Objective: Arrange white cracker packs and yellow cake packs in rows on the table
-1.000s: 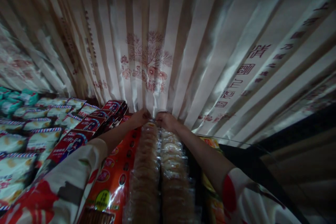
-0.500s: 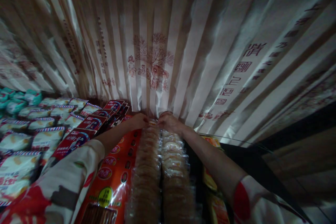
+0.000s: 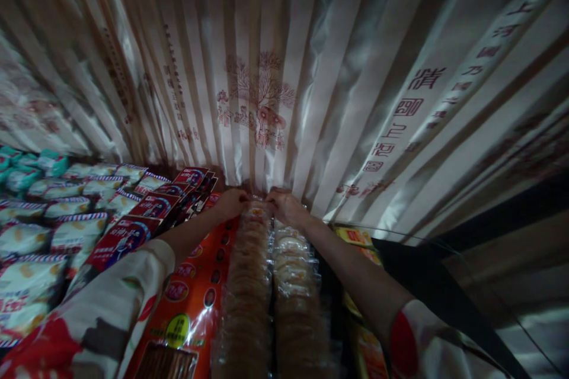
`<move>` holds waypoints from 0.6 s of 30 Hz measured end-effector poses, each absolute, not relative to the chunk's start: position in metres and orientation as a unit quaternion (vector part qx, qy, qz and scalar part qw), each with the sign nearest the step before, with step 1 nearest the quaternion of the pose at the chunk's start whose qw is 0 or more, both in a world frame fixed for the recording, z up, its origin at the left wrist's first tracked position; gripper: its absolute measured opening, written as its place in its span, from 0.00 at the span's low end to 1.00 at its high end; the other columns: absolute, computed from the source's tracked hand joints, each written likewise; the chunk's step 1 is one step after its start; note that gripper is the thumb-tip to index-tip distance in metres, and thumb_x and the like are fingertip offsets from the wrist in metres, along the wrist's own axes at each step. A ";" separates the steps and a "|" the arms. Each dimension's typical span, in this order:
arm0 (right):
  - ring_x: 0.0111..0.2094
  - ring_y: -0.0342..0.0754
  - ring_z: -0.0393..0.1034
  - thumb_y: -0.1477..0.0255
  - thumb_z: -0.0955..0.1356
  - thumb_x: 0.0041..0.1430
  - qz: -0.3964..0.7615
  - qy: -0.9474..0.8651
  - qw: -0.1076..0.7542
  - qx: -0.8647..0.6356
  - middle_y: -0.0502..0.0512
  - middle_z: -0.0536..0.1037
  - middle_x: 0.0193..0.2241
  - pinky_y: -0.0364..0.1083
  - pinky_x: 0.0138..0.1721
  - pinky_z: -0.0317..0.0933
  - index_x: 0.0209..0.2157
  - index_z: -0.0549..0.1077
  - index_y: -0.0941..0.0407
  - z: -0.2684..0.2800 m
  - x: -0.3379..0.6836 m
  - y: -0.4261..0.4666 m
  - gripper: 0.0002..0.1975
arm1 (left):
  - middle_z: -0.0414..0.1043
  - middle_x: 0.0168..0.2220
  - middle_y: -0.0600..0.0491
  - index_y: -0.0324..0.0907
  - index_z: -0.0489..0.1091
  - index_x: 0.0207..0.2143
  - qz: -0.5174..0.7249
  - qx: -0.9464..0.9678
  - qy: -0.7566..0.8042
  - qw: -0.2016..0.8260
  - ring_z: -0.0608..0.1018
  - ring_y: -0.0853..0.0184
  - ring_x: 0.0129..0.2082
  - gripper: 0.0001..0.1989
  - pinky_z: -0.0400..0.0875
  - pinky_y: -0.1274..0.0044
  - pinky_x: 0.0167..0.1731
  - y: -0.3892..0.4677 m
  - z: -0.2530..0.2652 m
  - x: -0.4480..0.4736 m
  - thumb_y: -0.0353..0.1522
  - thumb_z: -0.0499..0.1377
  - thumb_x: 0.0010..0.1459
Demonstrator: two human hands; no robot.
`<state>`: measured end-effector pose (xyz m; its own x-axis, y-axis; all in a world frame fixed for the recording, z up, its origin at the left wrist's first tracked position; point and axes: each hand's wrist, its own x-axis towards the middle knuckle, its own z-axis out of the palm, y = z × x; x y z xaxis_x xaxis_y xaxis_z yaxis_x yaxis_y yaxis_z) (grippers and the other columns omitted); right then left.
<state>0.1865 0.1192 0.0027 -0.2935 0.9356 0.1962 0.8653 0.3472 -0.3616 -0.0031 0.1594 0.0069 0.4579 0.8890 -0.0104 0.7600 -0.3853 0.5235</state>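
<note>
My left hand (image 3: 233, 204) and my right hand (image 3: 285, 207) reach to the far end of two rows of clear-wrapped round snacks, brown like biscuits or small cakes. Between my fingertips lies the rearmost packet (image 3: 258, 208) of the left row (image 3: 249, 290). Both hands are closed, thumb and fingers pinching that packet's upper corners, one on each side. The right row (image 3: 296, 296) runs under my right wrist, which hides its far end. To the left of my left forearm, orange-red snack packs (image 3: 186, 284) lie overlapped.
Dark red packets (image 3: 153, 206) and white snack bags (image 3: 80, 231) fill the left side, with green packets (image 3: 53, 163) farther back. Yellow packs (image 3: 355, 237) lie to the right beside a dark surface (image 3: 413, 266). A pleated, printed curtain (image 3: 267, 23) hangs directly behind the rows.
My hands stay at the far end of the left row. The packet between them shows more fully now, and the view has shifted slightly.
</note>
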 end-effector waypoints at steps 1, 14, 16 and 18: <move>0.34 0.43 0.68 0.74 0.65 0.57 0.098 -0.799 0.206 -0.556 0.54 0.73 0.33 0.40 0.38 0.60 0.35 0.74 0.58 0.002 0.187 0.119 0.06 | 0.75 0.32 0.52 0.38 0.73 0.33 0.145 0.819 0.504 0.233 0.74 0.70 0.32 0.07 0.64 0.82 0.32 0.158 0.008 -0.003 0.27 0.56 0.52; 0.35 0.46 0.68 0.66 0.71 0.51 0.133 -0.862 0.234 -0.430 0.52 0.76 0.26 0.45 0.42 0.57 0.28 0.77 0.55 -0.001 0.202 0.116 0.07 | 0.74 0.26 0.56 0.39 0.73 0.27 0.089 0.823 0.430 0.360 0.74 0.69 0.28 0.07 0.63 0.83 0.25 0.145 0.019 -0.021 0.33 0.57 0.48; 0.35 0.47 0.68 0.68 0.72 0.49 0.123 -0.860 0.230 -0.439 0.52 0.76 0.25 0.46 0.42 0.57 0.26 0.77 0.55 -0.005 0.200 0.116 0.05 | 0.74 0.26 0.56 0.39 0.72 0.27 0.092 0.827 0.439 0.339 0.74 0.69 0.28 0.05 0.64 0.83 0.26 0.142 0.017 -0.019 0.30 0.57 0.47; 0.33 0.46 0.68 0.72 0.73 0.47 0.115 -0.852 0.231 -0.455 0.51 0.76 0.24 0.46 0.41 0.57 0.24 0.77 0.55 -0.007 0.198 0.116 0.03 | 0.73 0.25 0.56 0.40 0.71 0.27 0.103 0.824 0.465 0.306 0.74 0.69 0.28 0.04 0.64 0.82 0.27 0.140 0.015 -0.016 0.28 0.57 0.47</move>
<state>0.1982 0.1158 -0.0075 -0.4795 0.8284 0.2895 0.7219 0.5599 -0.4066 -0.0158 0.1396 0.0154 0.5462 0.8298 -0.1147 0.7041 -0.3806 0.5994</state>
